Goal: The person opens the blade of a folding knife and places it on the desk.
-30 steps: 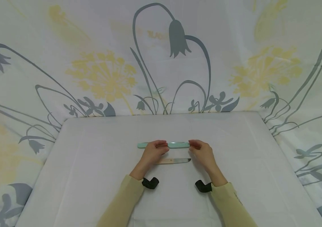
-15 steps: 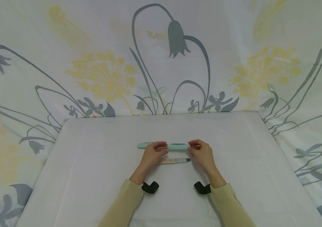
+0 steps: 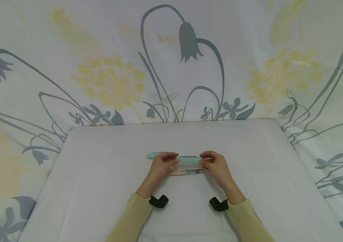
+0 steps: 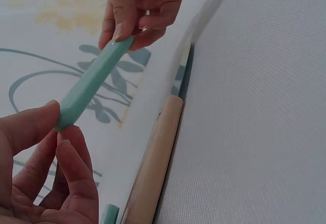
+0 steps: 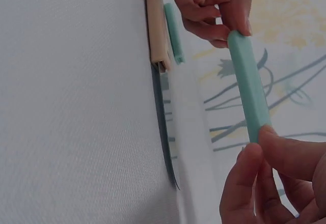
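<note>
A slim mint-green bar [image 3: 188, 160] with rounded ends is held level between both hands, above the table. A grey strip shows along its far upper side in the head view; its exact kind is unclear. My left hand [image 3: 160, 164] pinches one end between thumb and fingers. The other end sits between the thumb and fingers of my right hand [image 3: 216, 166]. Below lies a knife [image 4: 158, 152] with a pale wooden handle and metal blade [image 5: 164, 122]. Beyond that handle rests another mint-green piece [image 5: 174, 33], partly hidden by my left hand in the head view.
A white cloth covers the table [image 3: 104, 174]. Behind it hangs a patterned cloth [image 3: 244, 67] with grey and yellow flowers, running round both sides. Black wrist mounts [image 3: 159, 201] stick out below both hands.
The mint-green bar has come up off the table and slightly toward me, turning so that its grey strip shows on the far side. Both hands moved with it. The knife stays put.
</note>
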The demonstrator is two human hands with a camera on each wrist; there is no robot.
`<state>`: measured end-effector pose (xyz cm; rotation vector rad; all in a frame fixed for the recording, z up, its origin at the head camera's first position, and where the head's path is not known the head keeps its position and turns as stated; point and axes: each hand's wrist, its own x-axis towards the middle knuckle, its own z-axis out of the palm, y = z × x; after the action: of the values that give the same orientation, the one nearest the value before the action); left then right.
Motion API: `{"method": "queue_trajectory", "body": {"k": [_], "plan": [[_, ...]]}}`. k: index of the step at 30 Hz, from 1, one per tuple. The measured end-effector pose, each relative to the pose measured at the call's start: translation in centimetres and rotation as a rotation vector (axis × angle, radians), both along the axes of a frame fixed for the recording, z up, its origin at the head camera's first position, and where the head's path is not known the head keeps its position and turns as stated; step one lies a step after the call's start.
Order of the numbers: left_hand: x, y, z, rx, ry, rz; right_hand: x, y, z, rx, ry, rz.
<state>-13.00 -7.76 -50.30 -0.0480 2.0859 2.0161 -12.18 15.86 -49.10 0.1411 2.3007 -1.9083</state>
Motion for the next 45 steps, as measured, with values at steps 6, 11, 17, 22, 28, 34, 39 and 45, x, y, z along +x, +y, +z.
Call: {"method": "queue_trajectory", "body": {"k": [6,11,17,22,28,34,39,45], "plan": [[0.4,-0.2,0.2,0.035,0.003,-0.016,0.5,-0.1,0.3,-0.042,-0.011,0.016],[0.5,-0.4,0.6,0.073,-0.002,-0.044,0.9,-0.5,0.6,-0.056,-0.01,0.015],[0.9,-0.5,1.0,0.067,-0.018,-0.046,1.2,-0.6,0.8,-0.018,0.039,0.051],[1.3,-0.7,0.8,0.074,-0.009,-0.035,1.3,-0.5,1.0,0.058,0.068,0.101],[2.0,-0.9,0.8,0.055,-0.004,-0.027,1.2,-1.0,1.0,0.106,0.096,0.156],[2.1,-1.0,0.5,0.066,0.018,-0.047,0.7,-2.2,1.3,0.212,0.094,0.223],[1.6,-1.0,0.5,0.039,0.04,-0.051,-0.3,-3.2,1.6,0.235,0.074,0.238],[1.0,-1.0,0.6,0.015,0.047,-0.043,-1.2,-3.8,1.5,0.124,0.055,0.209]]}}
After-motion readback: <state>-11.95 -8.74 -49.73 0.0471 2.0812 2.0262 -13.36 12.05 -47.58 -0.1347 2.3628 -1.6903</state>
